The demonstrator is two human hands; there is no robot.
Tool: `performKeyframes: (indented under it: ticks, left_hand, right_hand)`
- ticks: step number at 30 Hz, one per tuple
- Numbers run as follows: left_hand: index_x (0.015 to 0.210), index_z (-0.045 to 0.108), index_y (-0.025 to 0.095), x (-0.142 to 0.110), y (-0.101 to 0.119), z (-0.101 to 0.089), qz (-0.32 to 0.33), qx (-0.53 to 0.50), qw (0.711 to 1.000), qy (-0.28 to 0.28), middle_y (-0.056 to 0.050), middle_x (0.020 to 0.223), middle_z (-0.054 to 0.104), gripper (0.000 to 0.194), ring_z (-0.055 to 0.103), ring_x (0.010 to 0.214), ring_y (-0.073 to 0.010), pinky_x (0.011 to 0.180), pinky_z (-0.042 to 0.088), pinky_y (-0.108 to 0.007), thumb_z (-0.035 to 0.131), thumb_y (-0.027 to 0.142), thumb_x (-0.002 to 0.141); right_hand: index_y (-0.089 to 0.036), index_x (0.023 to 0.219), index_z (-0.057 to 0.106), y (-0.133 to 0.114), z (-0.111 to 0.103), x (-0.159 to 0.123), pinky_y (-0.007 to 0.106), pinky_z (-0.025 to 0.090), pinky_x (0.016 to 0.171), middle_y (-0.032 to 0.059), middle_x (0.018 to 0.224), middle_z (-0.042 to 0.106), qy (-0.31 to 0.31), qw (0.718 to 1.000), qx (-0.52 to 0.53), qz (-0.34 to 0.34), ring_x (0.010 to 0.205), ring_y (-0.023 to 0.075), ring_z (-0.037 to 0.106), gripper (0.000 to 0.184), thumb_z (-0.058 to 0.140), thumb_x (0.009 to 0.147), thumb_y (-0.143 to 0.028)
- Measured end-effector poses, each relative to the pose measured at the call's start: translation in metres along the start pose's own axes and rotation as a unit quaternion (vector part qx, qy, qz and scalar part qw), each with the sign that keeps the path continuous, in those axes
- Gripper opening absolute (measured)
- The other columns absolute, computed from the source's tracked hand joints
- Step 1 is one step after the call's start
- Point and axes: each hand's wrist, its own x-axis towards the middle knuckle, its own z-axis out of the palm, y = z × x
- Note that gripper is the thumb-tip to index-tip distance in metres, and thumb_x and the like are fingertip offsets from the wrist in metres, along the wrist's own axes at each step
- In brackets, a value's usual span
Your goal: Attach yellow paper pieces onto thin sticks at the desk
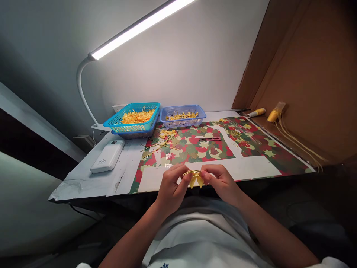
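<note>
Both hands meet at the near edge of the table and pinch a small gold ribbon bow (194, 178) between them. My left hand (172, 186) grips its left side with curled fingers. My right hand (220, 181) grips its right side. The bow's two yellow tails hang down between the hands. Farther back on the red, green and white patterned mat (251, 163) lie a loose gold bow with thin gold wires (164, 140) and small red-handled snips (209, 139).
A blue basket (134, 118) of orange-yellow bows and a lilac basket (182, 116) of gold bows stand at the back. A white power bank (108, 155) lies left. A white desk lamp (83, 89) arches overhead. Yellow thread spools (267, 112) sit by the cardboard wall (306, 74) on the right.
</note>
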Motion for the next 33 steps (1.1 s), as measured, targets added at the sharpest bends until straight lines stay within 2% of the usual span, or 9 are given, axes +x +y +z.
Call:
performKeyframes:
  ticks: [7,11,14,19,23,25,27,30,33]
  left_hand:
    - [0.058,0.050,0.019,-0.003,0.005,0.000,0.016,0.007,0.999,0.037,-0.001,0.058,0.046,0.034,0.041,0.060,-0.0144,0.060,0.033,-0.027,0.047,0.035,0.087]
    - [0.057,0.047,0.018,-0.003,0.005,-0.002,0.025,0.010,0.999,0.032,-0.001,0.058,0.045,0.034,0.040,0.059,-0.0134,0.059,0.032,-0.027,0.046,0.034,0.087]
    - [0.058,0.046,0.017,-0.002,0.002,-0.003,-0.005,-0.008,1.000,0.007,0.000,0.058,0.045,0.035,0.040,0.059,-0.0122,0.058,0.032,-0.026,0.045,0.036,0.088]
    - [0.077,0.050,0.018,0.003,-0.007,0.002,-0.100,-0.175,0.979,-0.028,0.002,0.065,0.050,0.024,0.045,0.060,-0.0106,0.057,0.036,-0.023,0.054,0.040,0.084]
    - [0.093,0.049,0.020,0.006,-0.015,0.010,-0.137,-0.279,0.950,0.010,0.003,0.068,0.055,0.026,0.051,0.062,-0.0104,0.058,0.040,-0.022,0.063,0.037,0.079]
    - [0.090,0.052,0.019,0.006,-0.017,0.012,-0.137,-0.280,0.950,0.014,0.002,0.070,0.056,0.022,0.052,0.063,-0.0102,0.057,0.041,-0.022,0.062,0.036,0.080]
    - [0.083,0.054,0.018,0.005,-0.019,0.014,-0.133,-0.276,0.952,0.013,0.001,0.070,0.055,0.018,0.052,0.062,-0.0097,0.055,0.041,-0.022,0.060,0.034,0.081]
    - [0.077,0.054,0.017,0.004,-0.021,0.016,-0.133,-0.273,0.953,0.018,0.001,0.069,0.054,0.016,0.051,0.061,-0.0093,0.054,0.042,-0.021,0.059,0.032,0.081]
    - [0.075,0.057,0.016,0.003,-0.021,0.017,-0.142,-0.267,0.953,0.013,0.000,0.069,0.055,0.015,0.051,0.060,-0.0092,0.054,0.044,-0.021,0.059,0.030,0.080]
  right_hand:
    - [-0.018,0.061,0.053,-0.002,0.001,-0.005,0.024,0.034,0.055,-0.0012,0.058,0.048,0.040,0.998,-0.032,-0.038,0.057,0.0108,0.042,0.041,0.045,0.091,-0.044]
    - [-0.018,0.063,0.053,-0.002,-0.001,-0.004,0.025,0.036,0.057,-0.0002,0.060,0.050,0.020,0.999,-0.016,-0.033,0.059,0.0116,0.044,0.040,0.044,0.091,-0.044]
    - [-0.018,0.063,0.051,0.000,-0.002,-0.003,0.025,0.036,0.057,-0.0010,0.061,0.048,-0.012,1.000,0.006,-0.015,0.060,0.0111,0.043,0.041,0.044,0.091,-0.046]
    - [-0.018,0.063,0.047,0.003,-0.008,0.007,0.023,0.033,0.055,-0.0025,0.060,0.044,-0.056,0.998,-0.018,0.000,0.058,0.0101,0.040,0.045,0.040,0.093,-0.050]
    - [-0.018,0.073,0.057,0.015,-0.037,0.035,0.026,0.039,0.064,0.0006,0.070,0.057,-0.057,0.987,-0.148,-0.024,0.068,0.0134,0.051,0.040,0.039,0.093,-0.047]
    - [-0.018,0.080,0.061,0.026,-0.061,0.054,0.030,0.040,0.070,0.0040,0.080,0.062,0.029,0.961,-0.274,-0.026,0.077,0.0170,0.053,0.031,0.045,0.091,-0.042]
    - [-0.017,0.091,0.063,0.038,-0.084,0.072,0.037,0.039,0.081,0.0090,0.098,0.063,0.087,0.901,-0.426,-0.005,0.095,0.0239,0.052,0.021,0.055,0.085,-0.036]
    - [-0.016,0.101,0.063,0.056,-0.105,0.089,0.043,0.038,0.085,0.0141,0.113,0.059,0.064,0.825,-0.560,0.052,0.107,0.0311,0.047,0.028,0.061,0.081,-0.035]
    - [-0.018,0.096,0.062,0.069,-0.110,0.096,0.042,0.039,0.085,0.0127,0.111,0.059,0.010,0.799,-0.596,0.082,0.106,0.0297,0.048,0.020,0.056,0.085,-0.034]
